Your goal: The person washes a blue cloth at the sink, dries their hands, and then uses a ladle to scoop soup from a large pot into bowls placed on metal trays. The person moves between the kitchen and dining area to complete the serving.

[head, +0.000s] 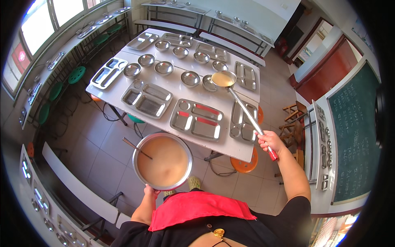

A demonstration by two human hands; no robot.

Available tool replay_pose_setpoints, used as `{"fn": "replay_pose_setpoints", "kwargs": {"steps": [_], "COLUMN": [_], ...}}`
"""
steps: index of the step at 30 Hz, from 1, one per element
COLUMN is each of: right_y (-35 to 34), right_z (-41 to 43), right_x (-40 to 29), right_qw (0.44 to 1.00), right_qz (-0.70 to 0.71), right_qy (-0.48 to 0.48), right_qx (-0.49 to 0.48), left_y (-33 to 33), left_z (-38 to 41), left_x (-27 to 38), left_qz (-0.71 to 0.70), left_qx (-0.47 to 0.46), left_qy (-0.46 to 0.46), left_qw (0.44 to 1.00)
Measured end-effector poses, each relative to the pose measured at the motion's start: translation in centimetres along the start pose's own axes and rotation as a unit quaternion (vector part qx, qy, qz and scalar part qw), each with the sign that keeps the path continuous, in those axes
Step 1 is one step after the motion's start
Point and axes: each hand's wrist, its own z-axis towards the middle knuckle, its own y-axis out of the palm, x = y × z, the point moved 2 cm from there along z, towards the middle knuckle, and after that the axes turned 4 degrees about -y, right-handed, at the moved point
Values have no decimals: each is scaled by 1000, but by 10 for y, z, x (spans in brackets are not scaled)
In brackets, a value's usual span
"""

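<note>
My left hand (151,190) grips the near rim of a large metal pot (190,154) of cloudy, light-brown liquid, with a thin metal utensil (131,144) leaning in it. My right hand (268,140) is closed around the long handle of a metal ladle (244,108), near its red end. The ladle's bowl, with yellowish liquid in it, is over or beside a steel bowl (208,84) at the table's right part; whether they touch I cannot tell. Several more steel bowls (190,79) stand along the middle of the white table (182,92), ringed by compartment trays (197,119).
An orange stool (245,162) stands under the table's near right corner, and a green stool (135,119) under its near edge. A white bench (77,182) lies at the lower left. Wooden chairs (291,131) stand at the right, before a chalkboard (355,136) bearing writing.
</note>
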Motion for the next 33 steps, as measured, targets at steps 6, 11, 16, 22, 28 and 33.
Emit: {"fn": "replay_pose_setpoints", "kwargs": {"steps": [6,11,16,22,28,33], "right_y": [-3,-1,-2,-2,-2,-3], "right_z": [0,2,4,4,5,4], "right_x": [-6,-10,-13,-19,-23,-27], "right_qw": [1000,999,999,999,998,997], "right_qz": [-17,-39,-41,-47,-55,-71], "right_qy": [-1,2,-2,-7,-7,-11], "right_qx": [6,12,4,6,17,21], "left_y": [2,-5,-1,1,3,1], "left_z": [-5,13,0,-9,-11,-3], "left_x": [2,-2,1,4,6,4], "left_qz": [-4,3,4,9,26,37], "left_qx": [-3,-19,-17,-9,-13,-17], "left_qy": [3,12,9,4,5,3], "left_qw": [1000,1000,1000,1000,1000,999]}}
